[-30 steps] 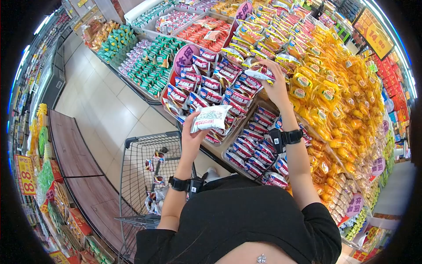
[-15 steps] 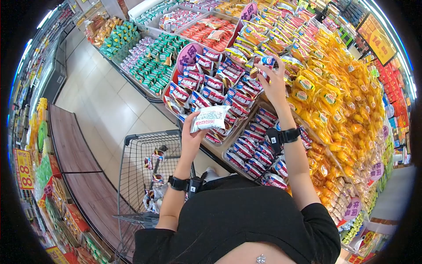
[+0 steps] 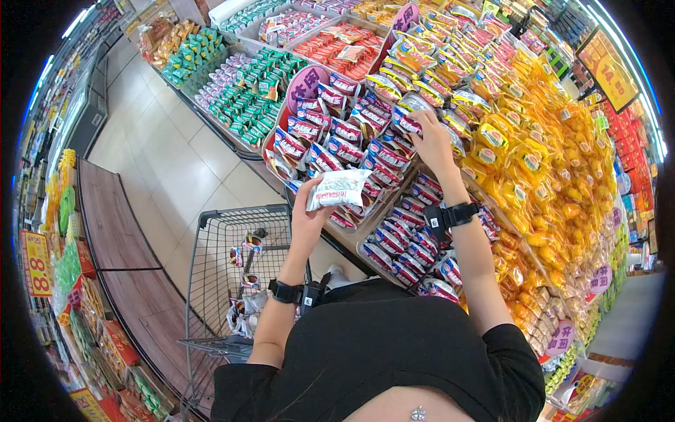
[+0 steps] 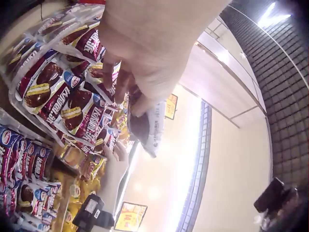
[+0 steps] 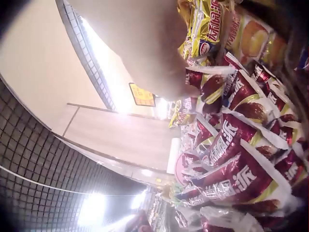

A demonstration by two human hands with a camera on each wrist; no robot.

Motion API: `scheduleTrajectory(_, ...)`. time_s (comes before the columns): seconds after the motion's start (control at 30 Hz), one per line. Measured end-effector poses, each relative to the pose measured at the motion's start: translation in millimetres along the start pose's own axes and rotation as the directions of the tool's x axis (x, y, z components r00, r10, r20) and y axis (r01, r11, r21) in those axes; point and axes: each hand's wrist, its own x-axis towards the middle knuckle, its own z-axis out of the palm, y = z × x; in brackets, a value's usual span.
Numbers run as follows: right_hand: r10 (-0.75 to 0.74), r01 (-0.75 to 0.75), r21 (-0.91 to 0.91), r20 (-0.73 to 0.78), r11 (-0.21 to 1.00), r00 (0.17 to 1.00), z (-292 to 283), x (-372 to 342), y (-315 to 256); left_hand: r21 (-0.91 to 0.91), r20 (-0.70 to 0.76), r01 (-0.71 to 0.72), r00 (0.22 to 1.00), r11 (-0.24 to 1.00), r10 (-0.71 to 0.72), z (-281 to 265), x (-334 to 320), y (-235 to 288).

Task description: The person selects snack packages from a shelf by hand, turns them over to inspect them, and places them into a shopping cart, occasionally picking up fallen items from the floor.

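Observation:
My left hand (image 3: 307,214) holds a wrapped chocolate pie (image 3: 340,188) by one end, its white printed back turned up, above the near edge of the display. The left wrist view shows the fingers curled against this packet (image 4: 146,126). Farther out, my right hand (image 3: 434,146) grips another wrapped chocolate pie (image 3: 403,119) at the top of the maroon pile, beside the yellow packets. In the right wrist view that maroon packet (image 5: 212,86) shows past the thumb, whose other fingers are hidden. Many like packets (image 3: 344,141) fill the bin between my hands.
A shopping cart (image 3: 204,260) with several packets inside stands left of me. A lower bin (image 3: 394,243) of maroon packets lies nearer my body. Yellow-wrapped goods (image 3: 541,176) are heaped right, green packets (image 3: 256,91) lie far left, and a purple round sign (image 3: 307,82) rises behind the pile.
My right hand turned its packet from silver back to maroon front, spread its fingers beside it, then closed down on it at the pile. My left hand keeps holding its packet almost still.

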Motion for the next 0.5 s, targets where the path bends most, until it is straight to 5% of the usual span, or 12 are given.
scheduleTrajectory(0.1, -0.258, 0.213, -0.298, -0.12, 0.93, 0.959, 3.8, 1.3, 2.6, 0.045, 0.016, -0.038, 0.999, 0.998, 0.038, -0.4, -0.1, -2.6)
scheduleTrajectory(0.5, -0.119, 0.088, -0.211, -0.136, 0.974, 0.984, 14.2, 6.6, 15.4, -0.004, 0.049, -0.006, 0.999, 1.0, 0.006, 4.6, 4.1, -6.3)
